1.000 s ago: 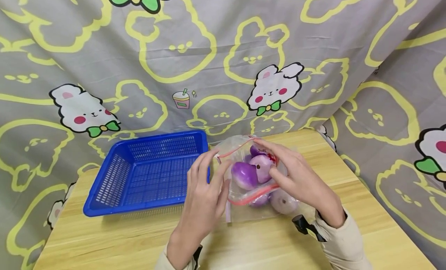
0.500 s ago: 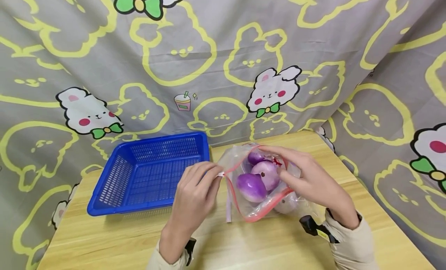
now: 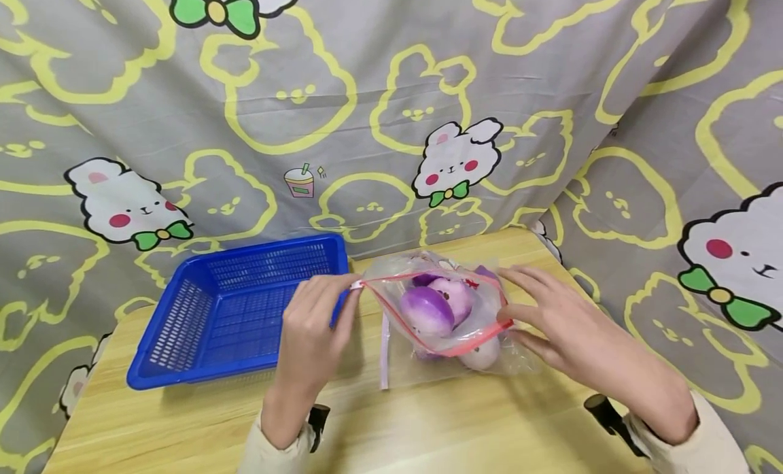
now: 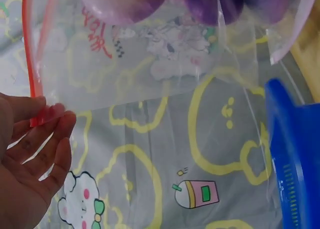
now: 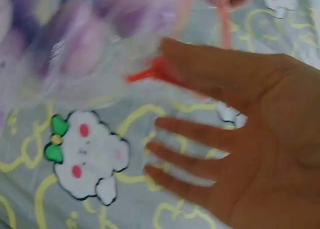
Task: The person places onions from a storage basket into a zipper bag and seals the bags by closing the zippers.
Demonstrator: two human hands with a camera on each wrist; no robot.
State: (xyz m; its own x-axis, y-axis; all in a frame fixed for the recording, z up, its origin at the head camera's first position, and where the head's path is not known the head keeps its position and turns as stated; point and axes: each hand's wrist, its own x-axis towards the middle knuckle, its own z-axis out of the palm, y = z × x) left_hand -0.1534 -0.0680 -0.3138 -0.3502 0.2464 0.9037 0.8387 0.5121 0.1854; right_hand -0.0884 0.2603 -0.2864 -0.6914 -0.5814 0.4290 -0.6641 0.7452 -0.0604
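Observation:
A clear zip bag (image 3: 440,345) with a red zip edge lies on the table, its mouth gaping upward. Inside it are several purple-and-white onions (image 3: 428,311), perhaps toy ones. My left hand (image 3: 312,324) pinches the left end of the zip between thumb and fingers; the left wrist view shows this fingertip hold (image 4: 40,139) clearly. At the opposite end of the mouth, my right hand (image 3: 569,324) has thumb and index finger at the red zip. Blurred in the right wrist view, the thumb (image 5: 200,64) lies over the red strip while other fingers spread apart.
A blue plastic basket (image 3: 238,311) with perforated sides stands on the left of the wooden table (image 3: 428,426), just beyond my left hand. Behind the table hangs a grey curtain (image 3: 361,107) with cartoon animals, which also runs along the right side.
My right hand has moved from the bag's upper rim to the right end of the zip. My left hand took the left zip end and still holds it. The bag's mouth is stretched wider sideways.

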